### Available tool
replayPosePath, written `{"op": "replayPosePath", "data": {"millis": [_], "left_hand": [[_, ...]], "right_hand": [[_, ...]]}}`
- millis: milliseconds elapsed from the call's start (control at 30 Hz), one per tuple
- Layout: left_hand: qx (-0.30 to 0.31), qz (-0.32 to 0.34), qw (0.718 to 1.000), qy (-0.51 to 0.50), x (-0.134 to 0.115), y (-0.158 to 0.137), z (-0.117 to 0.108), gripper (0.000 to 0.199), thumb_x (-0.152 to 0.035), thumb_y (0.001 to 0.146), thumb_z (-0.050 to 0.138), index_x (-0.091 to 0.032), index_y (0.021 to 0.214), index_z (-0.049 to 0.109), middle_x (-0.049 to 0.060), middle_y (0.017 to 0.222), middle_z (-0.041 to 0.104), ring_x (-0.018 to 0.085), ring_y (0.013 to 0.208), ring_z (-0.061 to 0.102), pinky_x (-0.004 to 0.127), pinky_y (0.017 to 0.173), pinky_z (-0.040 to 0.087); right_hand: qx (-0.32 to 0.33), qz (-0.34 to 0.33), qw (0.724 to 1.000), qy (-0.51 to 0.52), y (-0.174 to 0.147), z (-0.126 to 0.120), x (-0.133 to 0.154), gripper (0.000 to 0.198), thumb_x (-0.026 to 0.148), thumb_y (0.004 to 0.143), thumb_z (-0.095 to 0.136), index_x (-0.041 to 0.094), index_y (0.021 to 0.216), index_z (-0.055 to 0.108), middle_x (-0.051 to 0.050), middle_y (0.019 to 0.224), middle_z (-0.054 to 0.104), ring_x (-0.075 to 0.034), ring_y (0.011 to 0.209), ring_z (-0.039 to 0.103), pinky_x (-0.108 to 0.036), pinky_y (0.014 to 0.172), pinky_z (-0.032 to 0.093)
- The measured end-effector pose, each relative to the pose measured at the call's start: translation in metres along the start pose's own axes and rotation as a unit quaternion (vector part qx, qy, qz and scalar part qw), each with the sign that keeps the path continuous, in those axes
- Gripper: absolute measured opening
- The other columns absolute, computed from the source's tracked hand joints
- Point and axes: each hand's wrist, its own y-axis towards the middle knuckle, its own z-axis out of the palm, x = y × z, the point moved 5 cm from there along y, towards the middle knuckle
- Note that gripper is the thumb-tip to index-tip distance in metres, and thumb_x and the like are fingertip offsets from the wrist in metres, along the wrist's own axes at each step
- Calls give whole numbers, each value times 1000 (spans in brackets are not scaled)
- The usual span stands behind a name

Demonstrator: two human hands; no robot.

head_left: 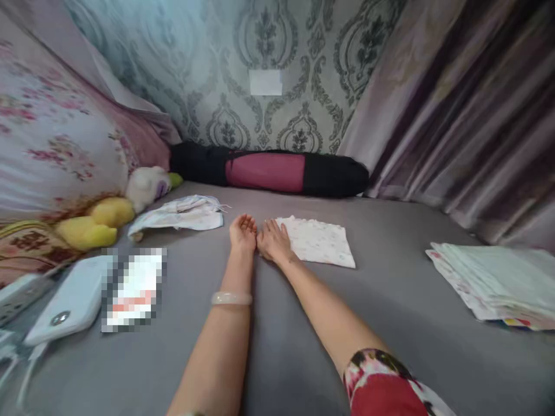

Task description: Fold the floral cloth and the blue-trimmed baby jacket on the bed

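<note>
A white folded cloth with a faint small print [318, 241] lies flat on the grey bed sheet [347, 300]. My right hand [274, 240] rests palm down at its left edge, fingers stretched out and holding nothing. Beside it, close to touching, my left hand [243, 232] is turned palm up with its fingers loosely curled and nothing in them. A pale bracelet [232, 298] circles my left forearm. Left of my hands, a rumpled light cloth with thin ties [184, 214] lies loosely spread.
A stack of folded cloths [498, 283] sits at the right. A black and pink bag [264, 171] lies along the wall. On the left are a white power bank [71, 300] with a cable, a power strip [21, 294], a blurred-out item [134, 289] and plush toys [97, 222].
</note>
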Motion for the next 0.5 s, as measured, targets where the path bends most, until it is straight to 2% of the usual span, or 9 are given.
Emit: {"op": "replayPosePath", "data": {"millis": [133, 233, 300, 333, 367, 400, 433, 500], "left_hand": [[2, 22, 999, 42, -3, 2, -1, 5, -18, 74, 52, -18, 70, 56, -2, 64, 58, 8, 54, 56, 19, 55, 41], [20, 64, 991, 113, -2, 2, 5, 6, -24, 74, 54, -18, 72, 55, -2, 65, 59, 9, 56, 57, 20, 57, 42], [41, 116, 974, 189, 2, 0, 13, 9, -27, 74, 54, -18, 75, 56, -1, 67, 60, 10, 59, 59, 20, 58, 43], [58, 152, 957, 242, 6, -2, 18, 11, -29, 75, 55, -18, 77, 57, -1, 69, 61, 11, 61, 60, 21, 59, 44], [80, 192, 929, 305, 11, -5, 24, 12, -30, 76, 54, -18, 79, 57, 0, 70, 63, 13, 64, 61, 23, 61, 46], [108, 233, 890, 377, 17, -10, 31, 12, -29, 77, 54, -18, 81, 58, 1, 72, 64, 14, 68, 62, 25, 64, 47], [140, 272, 839, 450, 25, -15, 38, 13, -28, 79, 52, -18, 84, 59, 3, 76, 66, 16, 73, 63, 28, 69, 49], [206, 335, 711, 582, 44, -27, 47, 17, -22, 82, 48, -17, 93, 61, 8, 90, 69, 20, 88, 64, 34, 82, 49]], "right_hand": [[8, 6, 1000, 20, 2, -1, -1, 45, 26, 96, 35, 9, 135, 49, -14, 145, 44, -23, 137, 33, -44, 115, 16], [27, 19, 998, 57, 3, -8, -11, 46, 26, 98, 29, 10, 140, 43, -12, 149, 39, -20, 139, 30, -39, 114, 20], [26, 34, 997, 64, 1, -18, -24, 48, 25, 99, 26, 10, 142, 39, -12, 151, 34, -19, 140, 27, -38, 114, 20], [23, 42, 997, 56, -2, -23, -33, 48, 24, 98, 27, 10, 143, 38, -12, 152, 33, -20, 141, 25, -39, 115, 19], [21, 48, 998, 43, -5, -28, -43, 48, 23, 98, 28, 10, 143, 38, -12, 152, 32, -20, 141, 24, -40, 115, 16], [22, 52, 998, 27, -10, -33, -52, 49, 23, 97, 30, 10, 143, 38, -12, 152, 32, -21, 142, 23, -42, 116, 14], [25, 56, 998, 11, -15, -36, -61, 49, 23, 97, 31, 10, 143, 38, -12, 152, 32, -22, 142, 23, -43, 116, 12], [35, 61, 997, -16, -24, -41, -76, 50, 23, 96, 30, 10, 144, 37, -11, 153, 31, -23, 142, 22, -45, 116, 11]]}}
